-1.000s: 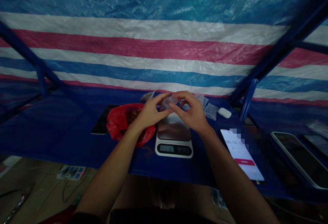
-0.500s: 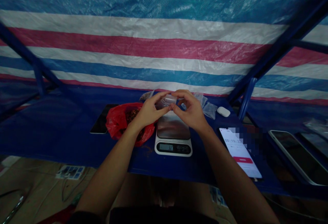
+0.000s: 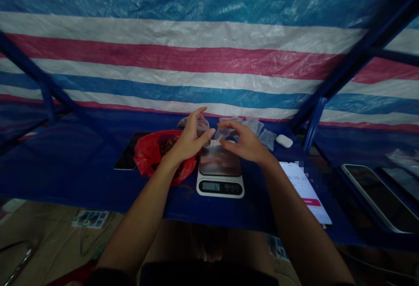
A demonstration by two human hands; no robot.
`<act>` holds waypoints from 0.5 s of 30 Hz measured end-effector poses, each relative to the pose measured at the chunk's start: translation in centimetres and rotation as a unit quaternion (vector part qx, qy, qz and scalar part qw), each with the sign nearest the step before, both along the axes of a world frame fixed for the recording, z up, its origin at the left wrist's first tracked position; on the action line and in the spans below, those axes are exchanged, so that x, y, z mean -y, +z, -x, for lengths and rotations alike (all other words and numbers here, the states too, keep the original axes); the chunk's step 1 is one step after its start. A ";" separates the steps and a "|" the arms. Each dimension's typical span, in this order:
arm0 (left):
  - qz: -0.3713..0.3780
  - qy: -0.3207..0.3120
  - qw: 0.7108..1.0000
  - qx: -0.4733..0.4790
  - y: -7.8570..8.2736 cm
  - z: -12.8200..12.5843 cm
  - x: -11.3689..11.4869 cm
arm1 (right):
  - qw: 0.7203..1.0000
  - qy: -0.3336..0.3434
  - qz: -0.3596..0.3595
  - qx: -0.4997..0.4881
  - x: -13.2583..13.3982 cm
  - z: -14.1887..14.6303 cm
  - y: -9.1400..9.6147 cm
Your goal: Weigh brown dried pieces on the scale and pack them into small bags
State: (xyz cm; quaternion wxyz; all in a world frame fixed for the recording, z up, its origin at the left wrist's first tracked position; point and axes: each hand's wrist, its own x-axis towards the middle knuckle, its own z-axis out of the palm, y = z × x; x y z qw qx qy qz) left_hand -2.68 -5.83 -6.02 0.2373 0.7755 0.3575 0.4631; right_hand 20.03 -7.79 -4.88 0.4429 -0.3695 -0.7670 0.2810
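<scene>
Well, the left hand (image 3: 191, 141) and the right hand (image 3: 245, 143) are apart, both raised just above the steel pan of a digital kitchen scale (image 3: 219, 161), with a narrow gap between their fingertips. The right hand curves its thumb and fingers around a small clear plastic bag (image 3: 224, 132), apparently pinching it at an edge, though the thin film is hard to read in this dim light. The left hand stands open with its fingers up, in front of a second clear bag (image 3: 201, 126), and I cannot tell whether it grips anything. Film this thin is best handled by the fingertips at its edge, with the palms kept off it and the hands clear of the pan so that nothing presses on the scale. To the left of the scale sits a red plastic bag (image 3: 153, 159) holding dark, dried-looking material (image 3: 168, 146), beside a black phone (image 3: 129, 150). Behind and to the right lie more clear bags (image 3: 267, 141) and a white earbud case (image 3: 284, 141), with a lit phone (image 3: 303, 187) nearer the right arm, all on a blue table (image 3: 81, 177)
</scene>
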 end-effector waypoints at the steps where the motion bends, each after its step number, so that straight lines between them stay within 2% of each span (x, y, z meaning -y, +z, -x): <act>1: -0.002 0.009 1.000 0.000 -0.1 0.1 -0.2 | 0.999 0.009 -0.003 0.043 0.1 -0.3 0.0; 3: -0.005 0.028 1.000 0.002 -0.2 0.1 -0.6 | 0.994 0.022 -0.005 0.105 0.1 -0.5 -0.1; 6: -0.019 0.054 0.998 0.002 0.3 -0.6 -1.5 | 0.990 0.036 0.001 0.136 0.1 -0.4 -0.4; 11: -0.028 0.064 0.996 -0.047 1.1 -3.0 -4.6 | 0.991 0.044 0.015 0.122 0.3 0.0 -0.3; 15: 0.007 0.046 0.995 -0.092 0.6 -3.9 -7.0 | 0.995 0.020 0.019 0.093 0.6 0.1 0.2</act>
